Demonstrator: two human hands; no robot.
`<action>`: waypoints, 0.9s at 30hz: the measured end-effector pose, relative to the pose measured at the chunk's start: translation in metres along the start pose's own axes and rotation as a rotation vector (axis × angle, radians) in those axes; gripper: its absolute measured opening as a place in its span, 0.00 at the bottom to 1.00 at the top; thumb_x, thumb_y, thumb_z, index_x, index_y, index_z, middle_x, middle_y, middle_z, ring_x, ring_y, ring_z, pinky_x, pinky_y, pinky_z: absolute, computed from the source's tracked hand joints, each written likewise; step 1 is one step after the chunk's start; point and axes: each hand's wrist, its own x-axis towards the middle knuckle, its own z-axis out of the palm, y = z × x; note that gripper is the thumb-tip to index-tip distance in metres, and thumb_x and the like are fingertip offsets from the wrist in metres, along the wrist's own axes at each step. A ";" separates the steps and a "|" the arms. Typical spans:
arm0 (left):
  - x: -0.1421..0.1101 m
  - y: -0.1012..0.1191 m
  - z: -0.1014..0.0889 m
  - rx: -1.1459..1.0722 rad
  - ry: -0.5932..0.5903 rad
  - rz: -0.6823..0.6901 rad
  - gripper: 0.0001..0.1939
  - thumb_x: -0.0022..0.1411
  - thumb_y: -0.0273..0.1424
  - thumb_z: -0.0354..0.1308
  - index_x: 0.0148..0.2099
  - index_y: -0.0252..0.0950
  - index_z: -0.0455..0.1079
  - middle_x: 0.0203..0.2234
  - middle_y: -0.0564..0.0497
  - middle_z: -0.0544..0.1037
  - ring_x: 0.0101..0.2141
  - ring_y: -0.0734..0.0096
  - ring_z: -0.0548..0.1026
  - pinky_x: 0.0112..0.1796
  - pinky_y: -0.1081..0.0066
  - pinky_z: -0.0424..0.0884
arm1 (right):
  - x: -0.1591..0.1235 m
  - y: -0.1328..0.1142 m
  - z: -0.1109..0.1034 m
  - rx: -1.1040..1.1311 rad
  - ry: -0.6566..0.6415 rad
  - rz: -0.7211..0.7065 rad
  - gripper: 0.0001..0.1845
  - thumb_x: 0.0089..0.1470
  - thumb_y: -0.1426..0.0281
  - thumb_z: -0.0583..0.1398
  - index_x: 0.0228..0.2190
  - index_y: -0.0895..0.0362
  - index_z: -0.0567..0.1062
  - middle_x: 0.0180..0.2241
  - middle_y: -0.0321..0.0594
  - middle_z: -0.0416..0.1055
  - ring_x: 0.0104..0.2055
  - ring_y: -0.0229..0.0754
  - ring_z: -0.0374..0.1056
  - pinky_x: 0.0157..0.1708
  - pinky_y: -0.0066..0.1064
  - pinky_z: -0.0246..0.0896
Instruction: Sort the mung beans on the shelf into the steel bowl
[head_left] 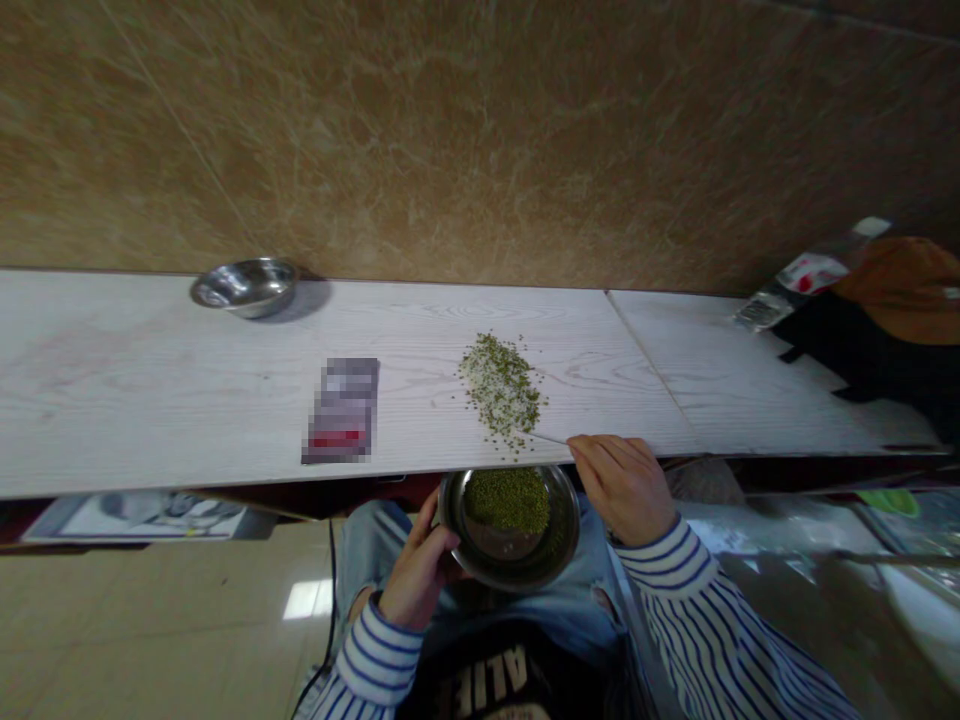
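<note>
My left hand (421, 568) grips the rim of a steel bowl (501, 555) just below the table's front edge, over my lap. Green mung beans (510, 500) lie in that bowl. Above it on the tabletop spreads a loose pile of green beans mixed with white grains (501, 385). My right hand (622, 485) rests at the table edge, fingers closed on a thin, pale stick-like tool (547, 438). The tool's tip reaches the lower right side of the pile; its exact kind is too small to tell.
A second steel bowl (246, 288) stands at the back left by the wall. A blurred-out flat rectangular item (341, 410) lies left of the pile. At the right are a plastic bottle (814, 275) and a brown and black cloth item (900, 300). The white table (150, 400) is narrow.
</note>
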 end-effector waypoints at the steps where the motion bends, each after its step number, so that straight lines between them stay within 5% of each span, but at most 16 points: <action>1: 0.000 0.000 0.000 0.004 -0.002 0.001 0.39 0.44 0.23 0.55 0.60 0.44 0.57 0.33 0.52 0.75 0.27 0.70 0.70 0.26 0.70 0.69 | 0.000 0.001 -0.001 -0.008 0.005 0.009 0.10 0.58 0.72 0.52 0.38 0.57 0.73 0.35 0.41 0.75 0.38 0.38 0.68 0.39 0.31 0.53; 27: -0.003 -0.003 0.002 0.047 -0.070 0.037 0.36 0.46 0.23 0.53 0.59 0.43 0.56 0.32 0.52 0.73 0.26 0.70 0.70 0.25 0.69 0.69 | -0.016 0.003 -0.005 0.017 -0.007 -0.029 0.10 0.57 0.73 0.53 0.38 0.58 0.73 0.36 0.40 0.75 0.39 0.38 0.68 0.40 0.32 0.52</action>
